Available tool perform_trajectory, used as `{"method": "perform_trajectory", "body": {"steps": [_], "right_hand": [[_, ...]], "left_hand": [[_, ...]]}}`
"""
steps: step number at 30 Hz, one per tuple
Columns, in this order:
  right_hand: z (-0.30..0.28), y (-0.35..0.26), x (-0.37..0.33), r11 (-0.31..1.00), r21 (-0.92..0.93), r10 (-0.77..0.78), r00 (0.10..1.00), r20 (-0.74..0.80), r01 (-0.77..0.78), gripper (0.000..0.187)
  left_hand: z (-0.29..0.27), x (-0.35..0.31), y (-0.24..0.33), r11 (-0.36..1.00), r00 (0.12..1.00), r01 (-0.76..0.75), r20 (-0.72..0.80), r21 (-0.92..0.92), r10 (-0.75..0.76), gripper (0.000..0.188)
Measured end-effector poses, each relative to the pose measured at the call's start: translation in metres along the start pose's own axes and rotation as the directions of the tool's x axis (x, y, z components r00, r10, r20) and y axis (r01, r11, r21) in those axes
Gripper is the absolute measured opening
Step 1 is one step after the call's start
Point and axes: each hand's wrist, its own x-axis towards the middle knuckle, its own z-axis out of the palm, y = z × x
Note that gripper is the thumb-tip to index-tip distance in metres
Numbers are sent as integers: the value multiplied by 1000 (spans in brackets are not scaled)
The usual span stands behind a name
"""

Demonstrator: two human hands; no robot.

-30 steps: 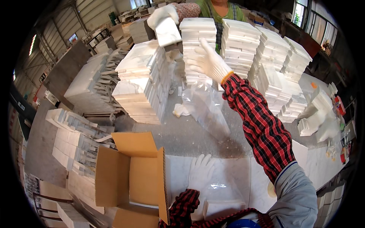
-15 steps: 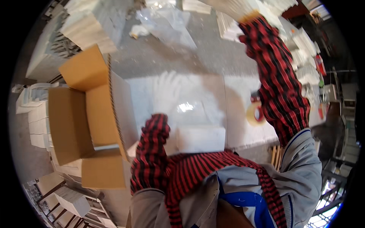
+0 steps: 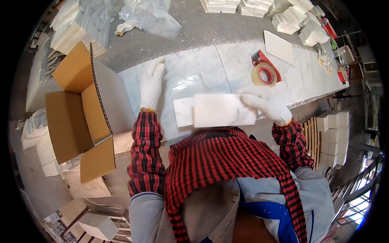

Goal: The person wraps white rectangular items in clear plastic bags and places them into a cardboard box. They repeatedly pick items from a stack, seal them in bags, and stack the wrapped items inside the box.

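In a white knit glove, my right hand (image 3: pixel 270 106) grips the right end of a white marble tile (image 3: pixel 221 111), fingers over its edge. The tile is slightly blurred. It overlaps another white tile (image 3: pixel 183 106) lying near the front edge of the marble slab worktop (image 3: pixel 239 60). My left hand (image 3: pixel 151 83), gloved too, is stretched out at the slab's left part and holds nothing. Between the hands, beyond the tiles, lies a shiny clear plastic film (image 3: pixel 188 83).
An open cardboard box (image 3: pixel 115 95) stands left of my left arm. A red tape dispenser (image 3: pixel 265 73) and a single white tile (image 3: pixel 279 47) lie on the right part of the slab. Tile stacks (image 3: pixel 221 5) line the far side, beside a crumpled plastic bag (image 3: pixel 152 18).
My right hand has come back from the far stacks with a tile, now over the tile near me. My left hand has shifted, its fingers still outstretched. The whole view has turned somewhat.
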Motion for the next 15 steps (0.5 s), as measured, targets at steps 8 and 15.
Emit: {"method": "perform_trajectory", "body": {"steps": [8,15], "right_hand": [[42,20,46,936,-174,-289,950,120,307,35],[40,1,18,552,-734,-587,809,-5,396,70]], "left_hand": [[-20,-101,62,995,958,31,288,-98,-1,76],[-4,-139,103,558,840,-533,480,637,254,108]]}}
